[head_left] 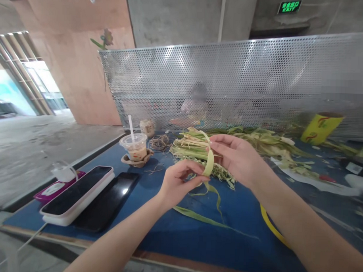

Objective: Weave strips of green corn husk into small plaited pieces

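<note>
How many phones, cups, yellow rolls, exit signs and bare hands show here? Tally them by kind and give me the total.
Phones: 2
Cup: 1
Yellow roll: 1
Exit sign: 1
Bare hands: 2
Total: 7

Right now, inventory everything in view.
Leaf strip: 1, pale green, centre
Stalk bundle: 1, green, beyond strip
Leaf pile: 1, green, right
Scraps: uncountable, pale green, right
Drink cup: 1, clear, left
Twine: 1 tangle, brown, beside cup
Phones: 2, black, near left
Box: 1, purple, left edge
Roll: 1, yellow, far right
Table: 1, blue, foreground
Mesh: 1, silver, behind table
Exit sign: 1, green, top right
Person: 1, pale top, behind mesh
Left hand: 1, bare, centre
Right hand: 1, bare, centre
</note>
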### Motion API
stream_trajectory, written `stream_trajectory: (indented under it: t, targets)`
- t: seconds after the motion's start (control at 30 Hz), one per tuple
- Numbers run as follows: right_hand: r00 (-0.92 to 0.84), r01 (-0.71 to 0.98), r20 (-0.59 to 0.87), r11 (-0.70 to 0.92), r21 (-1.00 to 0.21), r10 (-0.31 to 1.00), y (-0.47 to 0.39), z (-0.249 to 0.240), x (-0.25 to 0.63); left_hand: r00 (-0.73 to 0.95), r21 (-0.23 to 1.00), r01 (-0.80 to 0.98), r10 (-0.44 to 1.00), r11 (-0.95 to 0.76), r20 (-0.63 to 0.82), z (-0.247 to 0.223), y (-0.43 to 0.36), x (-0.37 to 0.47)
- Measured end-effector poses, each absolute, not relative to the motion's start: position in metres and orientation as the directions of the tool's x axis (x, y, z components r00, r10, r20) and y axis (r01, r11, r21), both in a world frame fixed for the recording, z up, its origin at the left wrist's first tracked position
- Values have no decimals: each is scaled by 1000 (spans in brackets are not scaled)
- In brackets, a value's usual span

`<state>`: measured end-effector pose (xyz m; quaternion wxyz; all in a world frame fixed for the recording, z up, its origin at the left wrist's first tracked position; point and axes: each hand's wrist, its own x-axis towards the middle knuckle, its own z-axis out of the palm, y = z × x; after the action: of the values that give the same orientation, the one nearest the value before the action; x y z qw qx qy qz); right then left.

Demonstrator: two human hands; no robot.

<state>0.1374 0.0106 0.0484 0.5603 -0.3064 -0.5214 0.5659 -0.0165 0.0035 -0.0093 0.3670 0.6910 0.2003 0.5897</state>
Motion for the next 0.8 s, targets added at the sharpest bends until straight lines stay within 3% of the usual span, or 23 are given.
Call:
stream_trajectory:
  t: [0.17,0.3,0.53,0.8]
  targets:
    - [-47,-314,369,337,-888,928,13,40,145,90,795,-159,793,-585,602,-10,10,-15]
    - [-106,-170,437,416,-893,893,9,25,145,24,807,-84,808,-585,589,-13,12,-14]
    - [-178,-313,327,261,-913,928,6,10,132,105,621,183,643,-763,759,-21,8,-11]
    - [-111,-300,322,277,-913,940,3,5,128,157,591,267,639,-762,753,-19,7,-11]
